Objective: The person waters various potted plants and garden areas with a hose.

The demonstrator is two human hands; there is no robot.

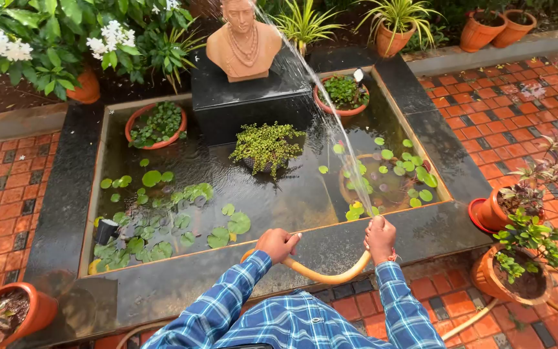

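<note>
Both hands are on the orange garden hose [323, 276], which sags in a curve between them just above the pond's dark stone rim [66, 213]. The left hand [278, 244] has its grip wrapped tight around the hose near the shirt sleeve; the right hand [380, 238] is fisted around the hose end, held upright. From that right fist a thin water jet [330, 110] arcs up and away, crossing over the pond water [292, 194] and passing just right of the terracotta bust [243, 40] on its black plinth [253, 103]. In the water float lily pads [156, 232], a leafy clump [266, 147] at centre, and two round terracotta bowls of greenery [157, 125], one either side of the plinth. Red brick paving [511, 97] surrounds the pond, with potted plants [518, 271] standing at the right, near the right hand. Blue checked sleeves [227, 304] fill the bottom of the view.
</note>
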